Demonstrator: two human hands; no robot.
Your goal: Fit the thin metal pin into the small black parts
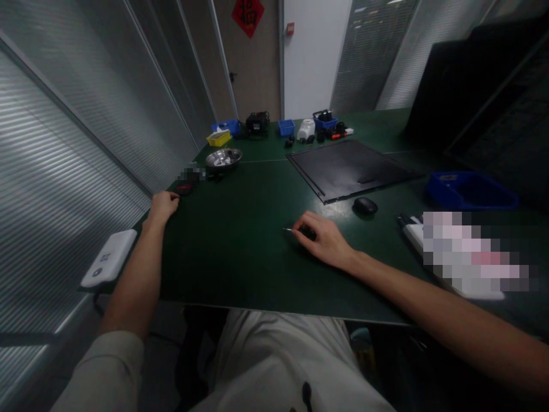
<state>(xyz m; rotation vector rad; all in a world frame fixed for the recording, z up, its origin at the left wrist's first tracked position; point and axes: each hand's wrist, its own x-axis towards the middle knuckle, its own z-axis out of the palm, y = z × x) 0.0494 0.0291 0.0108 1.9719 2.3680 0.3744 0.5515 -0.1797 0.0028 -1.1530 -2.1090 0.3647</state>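
Observation:
My right hand (319, 237) rests over the green table, its fingers closed around a small screwdriver (307, 232). The thin metal shaft points left, and the dark handle is partly hidden by the fingers. Further left, my left hand (162, 207) is at the table's left edge with its fingers curled together. Its fingertips are beside a dark object with a red part (184, 187); whether they grip anything is too dim to tell. A black computer mouse (365, 206) lies to the right of and beyond my right hand.
A black mat (349, 169) covers the table's middle right. Beyond my left hand stands a metal bowl (223, 159) with small pieces inside. Blue bin (472, 191) and white box (461, 286) are at right; a white device (109, 257) sits at the left edge. Small bins line the back.

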